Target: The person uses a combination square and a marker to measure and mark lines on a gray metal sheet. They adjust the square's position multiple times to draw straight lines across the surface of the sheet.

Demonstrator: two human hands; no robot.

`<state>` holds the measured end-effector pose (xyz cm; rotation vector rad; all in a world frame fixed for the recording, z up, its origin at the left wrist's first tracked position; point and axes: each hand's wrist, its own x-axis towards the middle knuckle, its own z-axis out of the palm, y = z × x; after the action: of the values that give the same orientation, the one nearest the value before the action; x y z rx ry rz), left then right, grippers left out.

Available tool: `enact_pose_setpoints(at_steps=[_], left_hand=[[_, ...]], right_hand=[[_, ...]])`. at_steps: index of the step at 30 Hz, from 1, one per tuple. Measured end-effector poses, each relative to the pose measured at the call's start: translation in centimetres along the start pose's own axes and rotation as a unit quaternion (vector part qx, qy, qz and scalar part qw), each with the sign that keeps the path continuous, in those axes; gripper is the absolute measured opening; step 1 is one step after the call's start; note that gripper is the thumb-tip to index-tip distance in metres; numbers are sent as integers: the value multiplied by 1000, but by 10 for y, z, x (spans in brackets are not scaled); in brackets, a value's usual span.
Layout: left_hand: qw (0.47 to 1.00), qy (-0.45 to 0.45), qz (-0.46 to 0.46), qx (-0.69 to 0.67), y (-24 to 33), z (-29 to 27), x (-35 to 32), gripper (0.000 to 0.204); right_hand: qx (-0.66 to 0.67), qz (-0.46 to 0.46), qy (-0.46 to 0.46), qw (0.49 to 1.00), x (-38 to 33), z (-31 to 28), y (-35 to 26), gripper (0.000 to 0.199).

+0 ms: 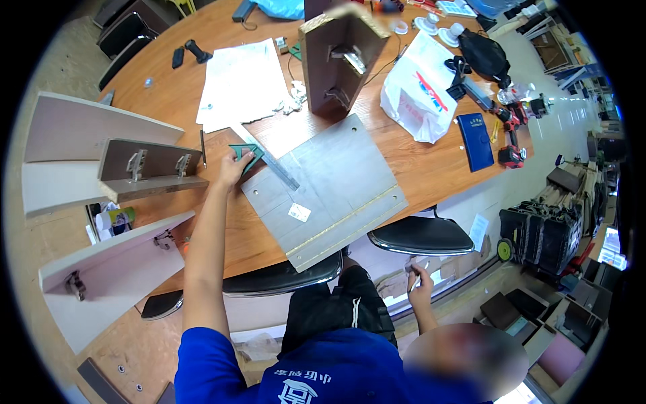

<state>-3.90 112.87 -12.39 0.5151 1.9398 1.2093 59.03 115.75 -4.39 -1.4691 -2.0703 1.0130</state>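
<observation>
My left hand (233,168) is closed around the green triangular head of a combination square (279,170), whose steel ruler blade reaches over the left part of a grey board (343,161). The board lies flat on the table, with holes near its corners, a yellowish strip along its near edge and a small white label (299,213). Off the table's near edge, my right hand (420,288) is closed on a slim white pen-like stick (415,279). Its exact kind is too small to tell.
A brown panel piece with metal hinges (343,60) stands behind the board. Hinged panels (155,168) stand at left. White papers (243,84), a white plastic bag (418,94), a blue notebook (475,141) and a red cordless drill (513,155) lie around. Black chairs (422,236) sit at the near edge.
</observation>
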Motion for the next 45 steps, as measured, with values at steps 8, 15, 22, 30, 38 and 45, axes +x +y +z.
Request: enact_pose_setpoints(at_steps=[8,15,22,30,38,45], left_hand=[[989,22,55,137,1,28,1,30],[922,91,105,361,6,31,-8,43],[910,121,94,386,4,37,-11,49],[901,135,94,402,5,45,-10,51],[898,129,81,414,2,46,-10,52],[897,108,57,424,10,45,-11,55]], right_hand=[[-13,-59,-73,996,49,61,-73,27],[33,-285,-222,932,169,205,-147,31],[-20,-357,-280,891,182,239,-118,30],[-18,-388,-282,878,184,235,-107,30],[-37,-392,-276,877,183,235,-111,31],[-50,-392,-274,877,181,237,-111,30]])
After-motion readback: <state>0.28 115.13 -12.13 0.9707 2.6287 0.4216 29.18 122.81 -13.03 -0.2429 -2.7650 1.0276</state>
